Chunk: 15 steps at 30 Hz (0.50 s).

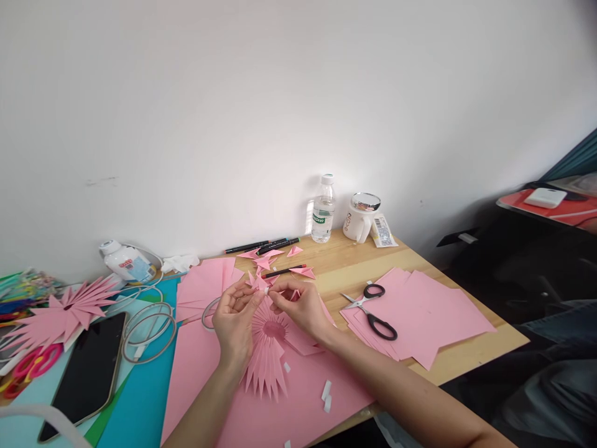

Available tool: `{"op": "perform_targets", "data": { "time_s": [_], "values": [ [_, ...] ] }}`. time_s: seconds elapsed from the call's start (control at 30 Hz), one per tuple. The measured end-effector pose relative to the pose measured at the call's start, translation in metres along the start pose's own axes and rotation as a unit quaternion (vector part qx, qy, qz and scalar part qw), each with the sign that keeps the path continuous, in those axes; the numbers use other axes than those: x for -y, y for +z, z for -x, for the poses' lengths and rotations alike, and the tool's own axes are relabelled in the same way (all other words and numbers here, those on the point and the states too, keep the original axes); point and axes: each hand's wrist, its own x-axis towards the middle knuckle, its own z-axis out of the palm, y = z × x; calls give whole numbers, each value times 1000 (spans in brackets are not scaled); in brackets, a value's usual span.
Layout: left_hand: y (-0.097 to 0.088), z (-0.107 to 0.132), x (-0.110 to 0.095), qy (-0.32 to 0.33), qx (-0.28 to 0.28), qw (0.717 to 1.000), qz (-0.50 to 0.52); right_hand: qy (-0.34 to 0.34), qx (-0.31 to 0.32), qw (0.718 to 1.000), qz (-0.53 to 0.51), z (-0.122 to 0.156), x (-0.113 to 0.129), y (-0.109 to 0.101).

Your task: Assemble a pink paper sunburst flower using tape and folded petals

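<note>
A pleated pink paper fan [265, 373], with pointed tips and a ring-like centre, lies below my hands over pink sheets. The fingers of my left hand [236, 320] are closed at its upper edge, pinching the folded pink paper. From the other side my right hand [301, 308] pinches at the same spot, thumb and forefinger together. Between the two sets of fingertips shows a small white strip [266, 290], which looks like tape or its backing. My fingers hide part of the fan's upper edge.
Black-handled scissors [373, 311] rest on pink sheets [429, 311] at right. Paper scraps [265, 262], pens [261, 246], a water bottle [323, 211] and a white mug [360, 219] stand or lie behind. Left are a phone [86, 373], coiled cable [149, 333] and another pink fan [65, 311].
</note>
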Motion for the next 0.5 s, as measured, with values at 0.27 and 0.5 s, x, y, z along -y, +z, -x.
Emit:
{"op": "perform_targets", "data": {
  "time_s": [0.27,0.5],
  "values": [
    [1,1,-1,-14,16,1000,-18,32,7,997,-70,-1,-1,0],
    [-3,1,-1,-4,39,996,-81,23,55,998,-36,-3,-2,-4]
  ]
}}
